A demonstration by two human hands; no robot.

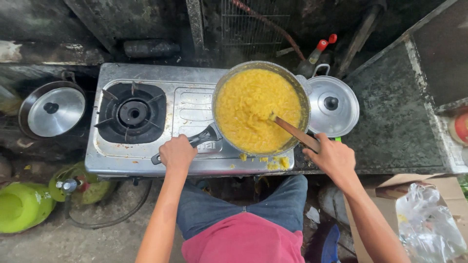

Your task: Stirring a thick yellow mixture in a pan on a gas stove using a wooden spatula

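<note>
Far left, a green gas tank (19, 207) lies on the ground, w/ a second green tank (80, 182) next to it and a black hose (117, 219) curling away from it. Above them a shiny pot lid (54, 111) w/ a black knob sits on a dark pot.

Next is the metal stove (146, 160), 2 burners. The left burner (132, 113) is bare and black, nothing on it.

The left hand (177, 153) is closed tight round the black pan handle (197, 141), near the front edge of the stove. It holds the handle firm.

The pan (262, 108) sits on the right burner. It is full of yellow food (253, 104), almost to the rim. Some yellow bits (273, 161) lie spilled on the stove front, just under the pan.

The right hand (332, 157) grips a wooden spatula (292, 131). Its tip is stuck in the yellow food, on the right side of the pan. The stick slants down to the hand.

Right behind the pan is a 2nd shiny lid (336, 104) w/ a black knob, touching the pan's rim or v. close. Then a dark stone counter (395, 122). Bottom right, a cardboard box (390, 190) w/ a clear plastic bag (429, 224) in it.

Bottom middle: the person's jeans and a pink shirt (243, 241).
</note>
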